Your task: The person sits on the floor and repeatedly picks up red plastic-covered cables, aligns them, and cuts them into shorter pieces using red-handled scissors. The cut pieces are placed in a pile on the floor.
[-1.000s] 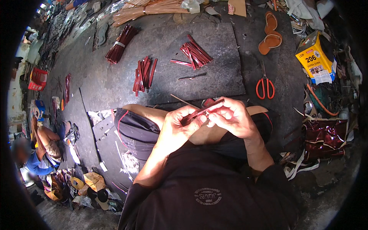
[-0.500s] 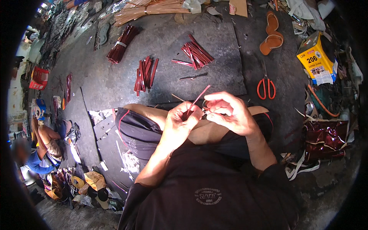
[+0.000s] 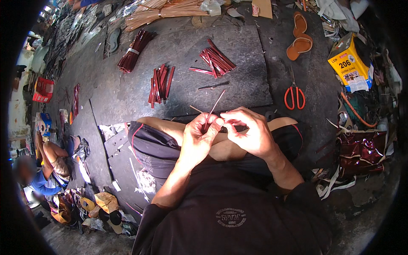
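Thin reddish strip (image 3: 217, 103) slants up at centre — left fingers (image 3: 198, 122) clamped on it, right fingers (image 3: 244, 114) unclear; red bundle (image 3: 139, 43) upper left, scissors (image 3: 293, 92) right.

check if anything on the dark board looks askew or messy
Slightly: in the loose pile of dark red strips, one strip juts out to the left, at an angle across most of the others. Left of the person, pale scraps lie scattered. No damage stands out.
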The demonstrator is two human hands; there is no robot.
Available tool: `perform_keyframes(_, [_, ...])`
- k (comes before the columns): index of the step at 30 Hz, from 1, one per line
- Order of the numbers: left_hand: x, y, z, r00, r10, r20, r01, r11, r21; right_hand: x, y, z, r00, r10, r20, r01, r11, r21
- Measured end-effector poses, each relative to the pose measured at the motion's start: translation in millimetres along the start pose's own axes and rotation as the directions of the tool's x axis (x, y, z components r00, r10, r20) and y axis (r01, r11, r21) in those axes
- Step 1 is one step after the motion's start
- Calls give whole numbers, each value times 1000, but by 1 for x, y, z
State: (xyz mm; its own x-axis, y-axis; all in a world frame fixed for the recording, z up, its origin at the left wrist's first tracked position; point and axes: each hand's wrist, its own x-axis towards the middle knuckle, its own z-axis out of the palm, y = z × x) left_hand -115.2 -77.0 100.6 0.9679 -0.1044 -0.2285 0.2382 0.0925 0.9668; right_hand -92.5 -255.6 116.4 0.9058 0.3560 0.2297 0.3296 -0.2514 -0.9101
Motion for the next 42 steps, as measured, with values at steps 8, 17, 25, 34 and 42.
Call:
perform_keyframes(8, [5,0,-12,998,-15,57,20,996,-82,0,6,-1,980,167,108,-196,914,356])
perform_keyframes(17, [5,5,-12,997,73,23,-71,994,-87,4,7,-3,936,326,134,-350,821,451])
perform_keyframes(25, [6,2,-11,994,98,57,-85,979,-188,0,12,0,962,235,136,-272,841,468])
perform_keyframes(34, [10,-17,-7,994,-85,74,109,888,-447,-3,8,-1,973,225,46,-222,872,436])
perform_keyframes(42, [14,-16,-12,974,-168,150,222,602,-767,-7,16,-5,919,394,-7,-306,723,619])
